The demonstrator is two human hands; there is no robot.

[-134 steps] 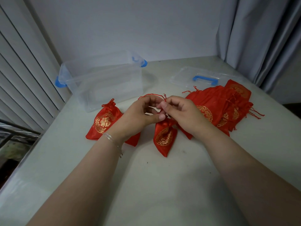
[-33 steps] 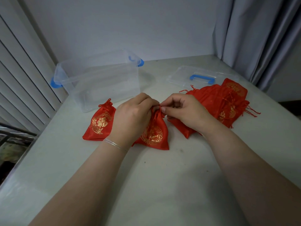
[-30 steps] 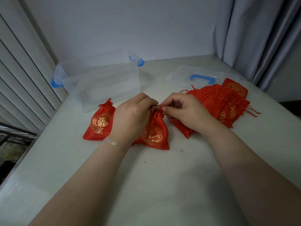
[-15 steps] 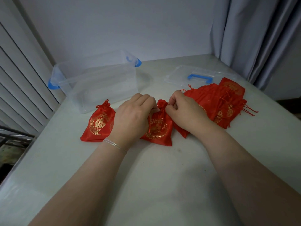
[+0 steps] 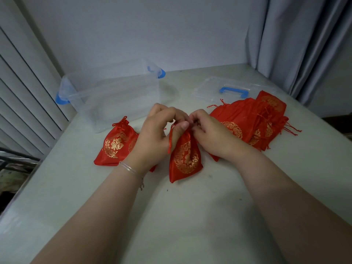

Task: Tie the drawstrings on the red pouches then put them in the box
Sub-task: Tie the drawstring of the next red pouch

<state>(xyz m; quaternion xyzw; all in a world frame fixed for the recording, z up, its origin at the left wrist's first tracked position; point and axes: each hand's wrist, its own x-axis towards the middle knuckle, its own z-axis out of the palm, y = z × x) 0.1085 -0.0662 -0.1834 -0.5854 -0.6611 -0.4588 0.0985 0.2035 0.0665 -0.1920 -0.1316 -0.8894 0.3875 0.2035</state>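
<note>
Both hands — left hand (image 5: 156, 134) and right hand (image 5: 209, 134) — pinch closed on the neck and red drawstring (image 5: 170, 139) of one red satin pouch with gold print (image 5: 185, 159). Left of it lies one tied pouch (image 5: 114, 145); right, a heap of several pouches (image 5: 253, 121). Behind stand one clear plastic box (image 5: 114, 96) and one clear lid (image 5: 228, 88) on the pale desk (image 5: 190, 216).

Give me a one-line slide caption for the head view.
Both hands work the drawstring at the neck of a red pouch on the table, clear box open behind.
</note>
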